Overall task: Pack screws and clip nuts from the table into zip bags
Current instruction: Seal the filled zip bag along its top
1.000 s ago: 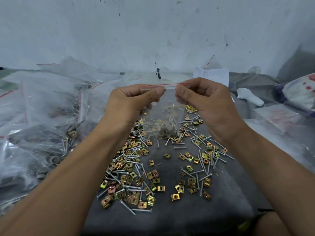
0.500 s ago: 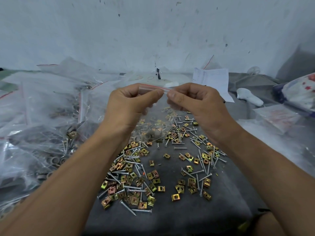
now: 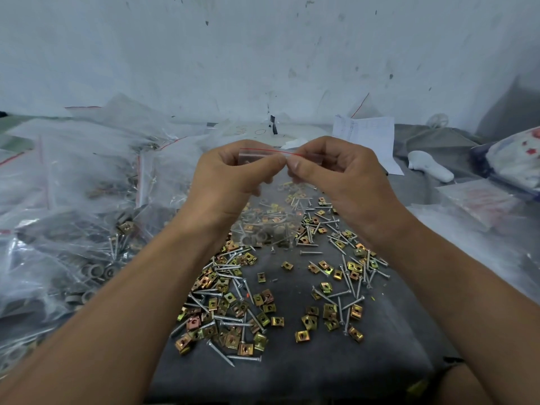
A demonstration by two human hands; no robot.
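A small clear zip bag with a red zip line hangs above the table, holding screws, clip nuts and grey washers in its bottom. My left hand pinches the bag's top strip on the left. My right hand pinches the same strip on the right, and the two thumbs nearly meet at the middle. Below, loose gold clip nuts and silver screws lie scattered on the dark grey cloth.
A heap of filled zip bags covers the left side of the table. A white paper sheet, a white plastic object and more plastic bags lie at the right. A white wall stands behind.
My right hand has slid left along the bag's top strip toward my left hand, so the thumbs have come close together. The bag's top has dipped slightly.
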